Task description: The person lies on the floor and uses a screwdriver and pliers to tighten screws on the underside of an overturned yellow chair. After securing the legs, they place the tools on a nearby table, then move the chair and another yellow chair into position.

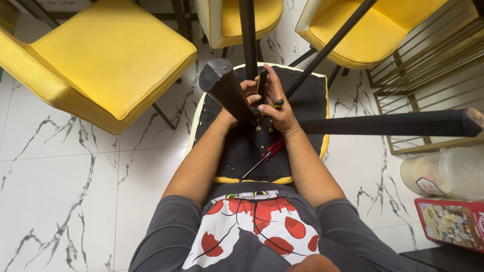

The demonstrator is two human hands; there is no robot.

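An upturned yellow chair (312, 95) lies in front of me, its black underside up and its black legs (393, 123) sticking out. Both hands work at the metal bracket in the middle of the underside. My left hand (245, 95) grips the base of the near leg (224, 85). My right hand (276, 103) holds a small black tool (261, 80) upright against the bracket. A red-handled screwdriver (267, 153) lies loose on the underside, close to my right wrist.
Upright yellow chairs stand at the left (106, 55), top middle (242, 17) and top right (373, 25) on a white marble floor. A gold wire rack (428, 70) is at the right. A plastic jar (446, 174) and a red box (451, 221) sit at the lower right.
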